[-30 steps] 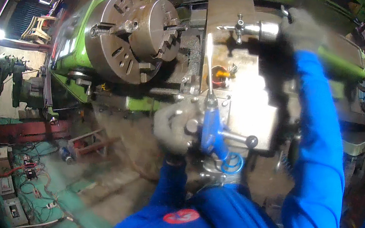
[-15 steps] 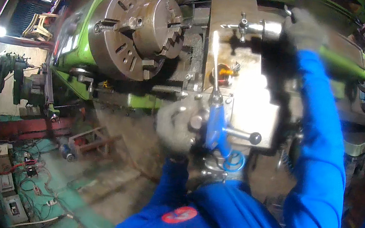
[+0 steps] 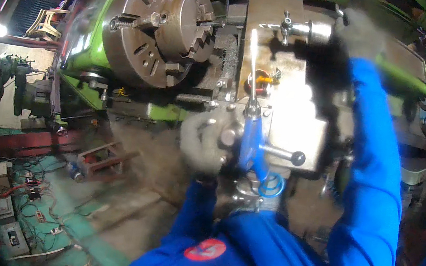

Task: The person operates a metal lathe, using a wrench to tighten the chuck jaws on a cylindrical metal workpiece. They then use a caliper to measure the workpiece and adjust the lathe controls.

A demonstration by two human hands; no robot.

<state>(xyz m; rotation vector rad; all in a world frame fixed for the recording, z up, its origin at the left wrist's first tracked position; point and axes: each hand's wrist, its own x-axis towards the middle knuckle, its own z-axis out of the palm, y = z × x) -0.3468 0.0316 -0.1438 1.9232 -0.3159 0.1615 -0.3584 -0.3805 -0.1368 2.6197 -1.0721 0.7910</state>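
My left hand (image 3: 196,144), in a grey glove, is curled at the left side of the lathe carriage (image 3: 226,158); what its fingers hold is hidden. Beyond the carriage, my gloved right hand (image 3: 363,37) is blurred over the tailstock and closed round a metal lever (image 3: 339,11), whose end pokes out. Beside that hand, a drill chuck (image 3: 319,33) holds a drill bit (image 3: 269,26) pointing left, with a chuck key (image 3: 285,27) crossing in front. A blue air blow gun (image 3: 252,143) with a long thin nozzle lies on the carriage, next to a ball-ended handle (image 3: 297,158).
The large lathe chuck (image 3: 186,26) with stepped jaws stands at left on its faceplate (image 3: 132,51). A brush with a yellow handle (image 3: 264,80) rests in a round container. Electrical boxes (image 3: 11,236) and loose wires lie on the green floor, near a rusty frame (image 3: 106,160).
The view has shifted slightly. My right hand has moved a little to the right along with the drill chuck and bit; my left hand stays at the carriage.
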